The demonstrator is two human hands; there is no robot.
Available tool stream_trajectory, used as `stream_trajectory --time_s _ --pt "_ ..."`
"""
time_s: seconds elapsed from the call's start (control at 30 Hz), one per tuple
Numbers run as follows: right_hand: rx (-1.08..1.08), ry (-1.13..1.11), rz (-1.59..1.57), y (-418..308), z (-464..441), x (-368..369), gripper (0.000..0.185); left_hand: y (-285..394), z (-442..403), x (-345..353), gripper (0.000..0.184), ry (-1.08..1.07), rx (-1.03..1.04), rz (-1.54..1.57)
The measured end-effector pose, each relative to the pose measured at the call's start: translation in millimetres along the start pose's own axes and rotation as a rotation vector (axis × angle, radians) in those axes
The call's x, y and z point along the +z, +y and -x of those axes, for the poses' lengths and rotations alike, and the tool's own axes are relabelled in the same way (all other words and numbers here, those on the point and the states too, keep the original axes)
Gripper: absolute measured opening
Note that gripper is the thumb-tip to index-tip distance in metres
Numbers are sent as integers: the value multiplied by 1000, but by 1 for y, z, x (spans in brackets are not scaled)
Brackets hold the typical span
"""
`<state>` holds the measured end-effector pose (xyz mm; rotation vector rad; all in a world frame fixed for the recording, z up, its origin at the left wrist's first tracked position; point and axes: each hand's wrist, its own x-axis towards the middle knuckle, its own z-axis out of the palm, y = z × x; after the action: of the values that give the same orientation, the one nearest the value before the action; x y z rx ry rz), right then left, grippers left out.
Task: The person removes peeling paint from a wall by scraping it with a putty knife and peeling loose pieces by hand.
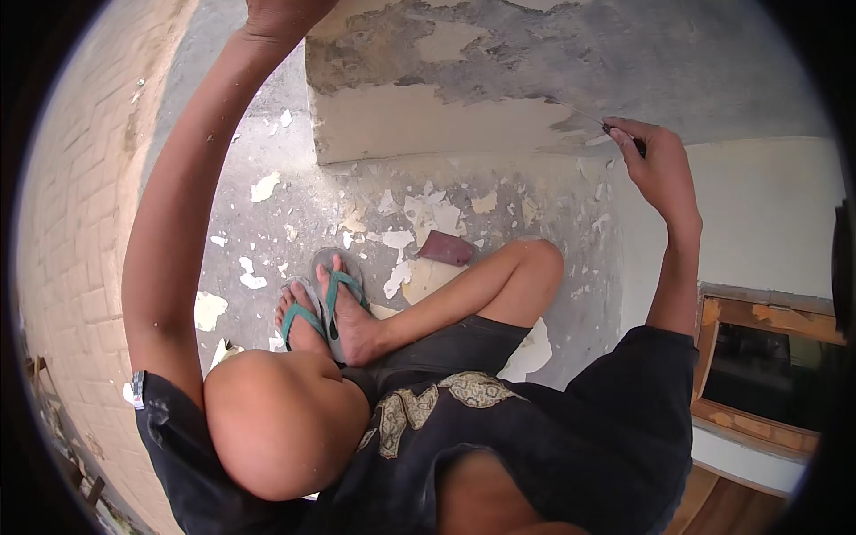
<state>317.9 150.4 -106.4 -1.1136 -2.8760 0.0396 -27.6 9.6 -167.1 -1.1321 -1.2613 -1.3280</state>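
My right hand [662, 165] is closed around the dark handle of a scraper [585, 115], whose thin blade appears nearly edge-on. The blade's tip meets the wall [428, 125] where cream paint gives way to bare grey plaster. Peeled, ragged patches of paint cover much of this wall face. At the top edge of the view, my left hand [283, 13] is raised beside the wall's corner; only its wrist end shows, and its fingers are cut off by the frame.
Paint flakes [432, 214] litter the grey floor around my sandalled feet [334, 308]. A dark red piece of sheet [446, 249] lies close to my shin. Brick paving [76, 223] runs along the left. At right stands a wooden frame [767, 312] with dark glass.
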Motion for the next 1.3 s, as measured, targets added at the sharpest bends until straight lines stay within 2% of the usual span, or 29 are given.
stream_trajectory --time_s 0.03,0.13,0.2,0.43,0.53,0.6,0.73,0.8,0.97,1.07,1.17,1.23,1.3 --pt "-36 30 -22 5 -2 3 23 1 -2 1 54 5 9 -13" --pt "44 22 -19 -2 1 -7 23 2 -3 1 54 1 -5 -57" --pt "4 20 -46 3 -3 2 23 2 -1 -1 54 -21 -55 -82" --pt "-124 114 -92 22 -7 15 23 3 -2 0 54 4 -38 -17" --pt "-17 21 -15 15 -3 3 23 6 -3 3 54 0 -30 -26" --pt "-41 83 -76 19 -9 1 23 3 -4 3 54 5 -29 -108" --pt "-156 23 34 23 -15 43 23 10 -4 2 52 -12 -21 -17" --pt "-66 60 -32 12 -14 17 23 5 -8 0 52 -10 47 -62" --pt "59 19 -55 6 -4 4 22 1 0 -7 50 -16 8 -42" --pt "-41 59 17 5 -1 8 22 1 4 2 50 11 13 -19" --pt "61 64 -44 3 0 -8 22 0 1 -2 51 2 18 -42" --pt "3 47 -33 17 -1 22 22 4 4 -5 52 -49 -36 -27" --pt "-30 76 -38 19 -6 30 21 6 2 1 53 -44 6 -49"
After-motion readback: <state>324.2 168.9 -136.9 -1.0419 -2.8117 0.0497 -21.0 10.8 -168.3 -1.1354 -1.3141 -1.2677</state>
